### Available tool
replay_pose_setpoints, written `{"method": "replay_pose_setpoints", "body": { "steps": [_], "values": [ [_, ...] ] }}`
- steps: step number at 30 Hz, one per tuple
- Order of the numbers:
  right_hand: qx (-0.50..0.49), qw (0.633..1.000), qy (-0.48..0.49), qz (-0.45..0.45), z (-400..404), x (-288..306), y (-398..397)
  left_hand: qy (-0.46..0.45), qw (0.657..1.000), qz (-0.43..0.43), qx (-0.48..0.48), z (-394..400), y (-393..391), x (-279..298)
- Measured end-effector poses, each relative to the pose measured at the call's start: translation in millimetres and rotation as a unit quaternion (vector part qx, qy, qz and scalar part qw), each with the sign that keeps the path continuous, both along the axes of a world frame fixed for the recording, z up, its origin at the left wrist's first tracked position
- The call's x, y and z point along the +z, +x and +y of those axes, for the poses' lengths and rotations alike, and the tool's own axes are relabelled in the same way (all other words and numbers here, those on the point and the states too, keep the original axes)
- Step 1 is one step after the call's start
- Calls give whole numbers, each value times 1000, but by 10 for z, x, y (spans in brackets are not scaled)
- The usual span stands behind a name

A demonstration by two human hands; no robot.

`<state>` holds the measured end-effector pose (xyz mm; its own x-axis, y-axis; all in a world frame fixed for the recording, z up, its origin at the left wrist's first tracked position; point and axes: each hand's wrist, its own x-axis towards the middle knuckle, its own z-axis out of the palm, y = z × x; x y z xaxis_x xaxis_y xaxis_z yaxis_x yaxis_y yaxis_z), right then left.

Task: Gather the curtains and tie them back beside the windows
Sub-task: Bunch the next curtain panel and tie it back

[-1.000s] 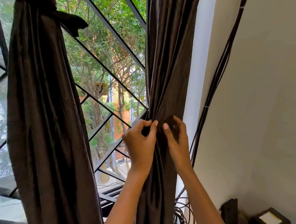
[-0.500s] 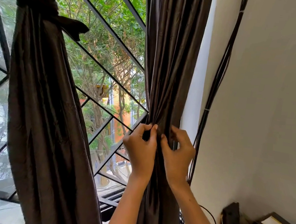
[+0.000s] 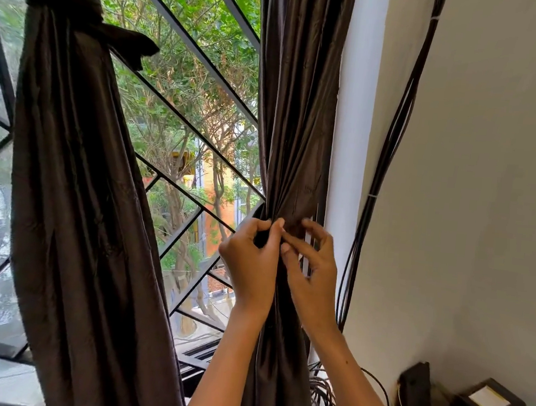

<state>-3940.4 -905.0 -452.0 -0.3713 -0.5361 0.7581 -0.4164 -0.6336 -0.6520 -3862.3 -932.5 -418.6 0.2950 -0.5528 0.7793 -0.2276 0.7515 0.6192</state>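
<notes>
Hands: left hand (image 3: 249,266) and right hand (image 3: 310,274) pinch gathered right curtain (image 3: 298,107) | left curtain (image 3: 75,184) tied.

Two bare forearms rise from the bottom edge of the view, with no sleeve on either as far as the frame shows. The left hand (image 3: 249,266) and the right hand (image 3: 313,279) wear no gloves; no ring, watch or bracelet shows on fingers or wrists
</notes>
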Motion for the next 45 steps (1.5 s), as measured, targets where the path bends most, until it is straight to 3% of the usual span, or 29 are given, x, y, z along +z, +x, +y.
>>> {"method": "replay_pose_setpoints", "body": {
  "steps": [7, 12, 18, 26, 29, 35, 41, 45],
  "values": [
    [-35, 995, -24, -95, -61, 154, -68, 2, 1000, -13, 13, -34, 4, -42],
    [-143, 986, -81, 39, -48, 21, -23, -18, 999, -21, 20, 27, 9, -37],
    [-63, 995, -64, 41, -43, 43, 23, -33, 998, -62, 7, 113, -20, -88],
    [15, 998, -34, 40, -18, 78, -24, -33, 992, -111, 57, 129, -94, -93],
    [19, 998, -27, 57, 11, 94, -48, -17, 992, -115, 47, 130, -89, -72],
    [36, 999, -12, 32, 46, 73, -70, -89, 986, -143, 6, 170, -104, -51],
    [28, 999, 1, 35, 41, 45, -69, -81, 980, -178, 30, 136, -98, -60],
    [47, 999, 14, 17, 58, 60, -48, -74, 987, -144, 18, 94, -66, -75]
  ]
}}
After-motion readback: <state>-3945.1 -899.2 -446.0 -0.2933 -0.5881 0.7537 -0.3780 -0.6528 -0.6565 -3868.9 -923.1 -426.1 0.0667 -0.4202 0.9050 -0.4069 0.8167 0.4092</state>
